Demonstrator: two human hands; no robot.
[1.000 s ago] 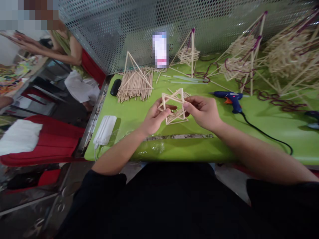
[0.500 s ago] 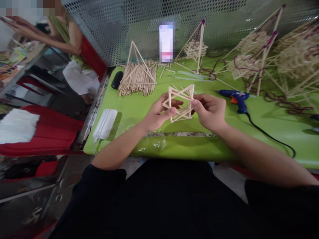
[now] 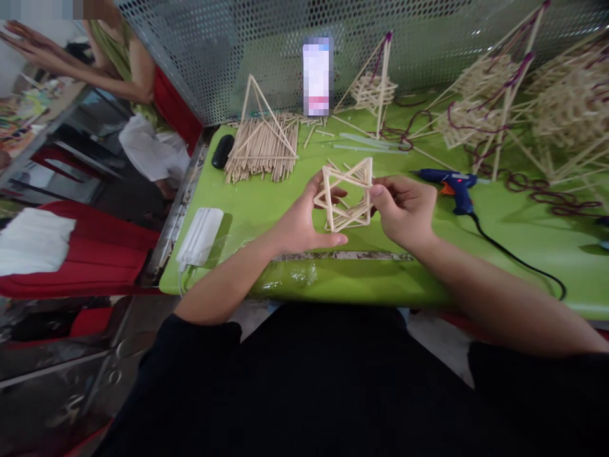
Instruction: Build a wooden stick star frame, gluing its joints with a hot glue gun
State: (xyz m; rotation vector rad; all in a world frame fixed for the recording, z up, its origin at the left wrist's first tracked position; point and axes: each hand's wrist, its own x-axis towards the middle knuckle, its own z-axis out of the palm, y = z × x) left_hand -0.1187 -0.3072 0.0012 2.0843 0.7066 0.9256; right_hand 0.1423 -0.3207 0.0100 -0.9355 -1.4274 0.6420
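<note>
A small frame of thin wooden sticks [image 3: 328, 212], with crossing star-like sides, is held up above the green tabletop. My right hand [image 3: 406, 206] pinches its right side between thumb and fingers. On the left, my left hand [image 3: 301, 219] is open around the frame, its fingers reaching behind and its thumb stretched out below, off the sticks. Whether the left fingertips touch the frame is hidden. To the right of my right hand lies a blue glue gun [image 3: 450, 179] with an orange trigger and a black cord. Translucent glue sticks [image 3: 371, 148] lie beyond the frame.
A pile of sticks [image 3: 259, 162] with a stick triangle leaning on it stands back left, beside a black object [image 3: 222, 152]. A white power strip [image 3: 202, 236] lies at left. Stick structures with purple cord [image 3: 473, 120] fill the right. A phone [image 3: 316, 76] leans on the mesh. Another person [image 3: 137, 82] sits far left.
My left thumb has come off the frame and moved down, stretched out. The frame has turned slightly in my right hand's pinch, which stays on its right side.
</note>
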